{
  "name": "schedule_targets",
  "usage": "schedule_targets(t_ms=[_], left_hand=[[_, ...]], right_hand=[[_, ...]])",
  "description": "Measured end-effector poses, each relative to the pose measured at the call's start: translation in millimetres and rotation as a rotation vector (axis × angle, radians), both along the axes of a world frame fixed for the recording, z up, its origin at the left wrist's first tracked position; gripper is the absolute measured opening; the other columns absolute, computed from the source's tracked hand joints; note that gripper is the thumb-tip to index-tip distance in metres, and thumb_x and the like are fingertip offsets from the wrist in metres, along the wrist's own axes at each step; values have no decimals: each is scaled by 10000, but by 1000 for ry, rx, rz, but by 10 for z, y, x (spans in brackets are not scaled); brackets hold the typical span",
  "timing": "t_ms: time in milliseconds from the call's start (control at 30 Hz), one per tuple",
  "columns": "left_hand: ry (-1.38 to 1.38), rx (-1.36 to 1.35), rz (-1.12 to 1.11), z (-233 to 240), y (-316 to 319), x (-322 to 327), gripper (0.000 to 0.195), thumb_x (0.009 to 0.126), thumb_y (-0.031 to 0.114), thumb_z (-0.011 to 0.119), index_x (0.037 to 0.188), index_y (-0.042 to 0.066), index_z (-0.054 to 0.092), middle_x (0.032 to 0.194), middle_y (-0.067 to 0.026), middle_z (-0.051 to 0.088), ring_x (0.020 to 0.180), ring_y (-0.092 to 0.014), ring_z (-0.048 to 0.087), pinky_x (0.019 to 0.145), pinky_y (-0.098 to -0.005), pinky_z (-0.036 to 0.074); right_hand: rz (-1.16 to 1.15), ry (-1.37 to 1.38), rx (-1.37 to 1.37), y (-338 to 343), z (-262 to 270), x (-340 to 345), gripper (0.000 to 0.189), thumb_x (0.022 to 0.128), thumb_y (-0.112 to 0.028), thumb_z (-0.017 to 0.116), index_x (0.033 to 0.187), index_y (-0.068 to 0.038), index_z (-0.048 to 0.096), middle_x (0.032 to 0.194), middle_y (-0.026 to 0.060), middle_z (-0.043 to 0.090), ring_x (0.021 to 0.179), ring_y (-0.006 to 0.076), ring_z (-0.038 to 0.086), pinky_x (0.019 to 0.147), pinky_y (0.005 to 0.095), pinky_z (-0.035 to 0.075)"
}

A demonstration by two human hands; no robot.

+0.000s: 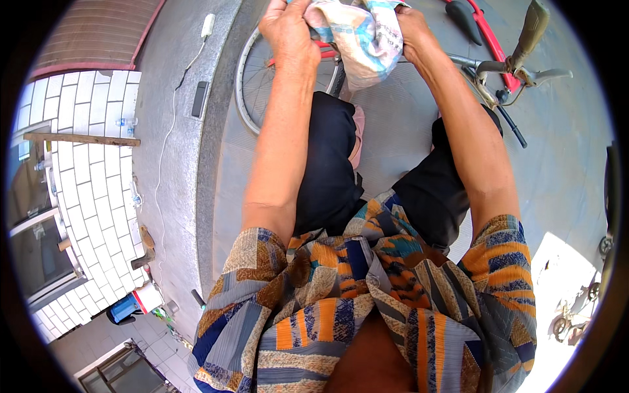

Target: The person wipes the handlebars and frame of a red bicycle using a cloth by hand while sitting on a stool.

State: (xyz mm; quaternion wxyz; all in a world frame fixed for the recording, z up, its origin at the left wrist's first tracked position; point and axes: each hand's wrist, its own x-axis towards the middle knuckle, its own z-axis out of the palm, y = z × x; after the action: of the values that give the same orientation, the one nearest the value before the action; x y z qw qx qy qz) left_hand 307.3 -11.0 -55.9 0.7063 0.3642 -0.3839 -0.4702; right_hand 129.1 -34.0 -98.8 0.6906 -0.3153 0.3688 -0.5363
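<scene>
A pale cloth (363, 39) with blue and pink checks hangs bunched between my two hands at the top of the view. My left hand (290, 27) grips its left side, and my right hand (412, 30) has hold of the right side. Beneath and behind the cloth lies a bicycle on its side. Its spoked wheel (241, 83) shows at the left, and its handlebar (491, 69) with a worn grip stands at the right. Part of the red frame (491, 42) and a black saddle (463, 19) are near the top edge. The cloth hides the bicycle's middle.
A raised concrete ledge (177, 162) runs along the left, bearing a dark phone-like object (199, 99) and a white power strip (208, 25) with a cord. Beyond it stands a white brick wall (93, 167). Small wheels (560, 326) show at the lower right.
</scene>
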Motion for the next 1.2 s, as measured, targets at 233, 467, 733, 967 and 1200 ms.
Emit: schedule_targets(t_ms=[233, 467, 733, 967, 1200], left_hand=[[421, 253, -28, 167, 357, 820, 254, 897, 165, 569, 1065, -26, 582, 1029, -152, 644, 911, -285, 635, 814, -429, 530], [-255, 563, -56, -406, 1219, 1055, 526, 783, 208, 732, 1174, -79, 531, 987, -157, 647, 877, -191, 640, 762, -293, 518], [-489, 680, -150, -754, 1776, 1066, 130, 780, 41, 663, 881, -40, 665, 772, -49, 639, 697, -102, 578, 609, -224, 450], [-712, 538, 101, -670, 1692, 1260, 599, 744, 172, 732, 1241, -36, 470, 1208, -182, 514, 1137, -252, 487, 958, -339, 387], [-120, 478, -8, -838, 1216, 1091, 860, 666, 322, 811, 1370, 107, 365, 1376, -80, 434, 1315, -233, 323, 1074, -425, 249]], right_hand=[[-112, -409, 223, -122, 75, 243, 165, 883, -153, 502, 796, -57, 604, 731, 74, 638, 607, 216, 619, 562, 358, 533], [-39, -473, 66, -88, -220, 577, 328, 950, -198, 463, 1155, 47, 536, 1074, 159, 622, 916, 238, 648, 811, 363, 554], [156, -108, 118, 366, 105, 926, 324, 958, -247, 441, 1105, 11, 570, 1027, 136, 650, 914, 247, 664, 799, 387, 568], [498, -428, 66, 335, 273, 1049, 136, 885, -87, 485, 886, -24, 605, 837, 117, 635, 740, 242, 631, 694, 348, 547], [798, -322, -50, 758, 391, 1089, 181, 851, -150, 628, 1004, -54, 644, 941, 68, 663, 823, 124, 654, 676, 272, 572]])
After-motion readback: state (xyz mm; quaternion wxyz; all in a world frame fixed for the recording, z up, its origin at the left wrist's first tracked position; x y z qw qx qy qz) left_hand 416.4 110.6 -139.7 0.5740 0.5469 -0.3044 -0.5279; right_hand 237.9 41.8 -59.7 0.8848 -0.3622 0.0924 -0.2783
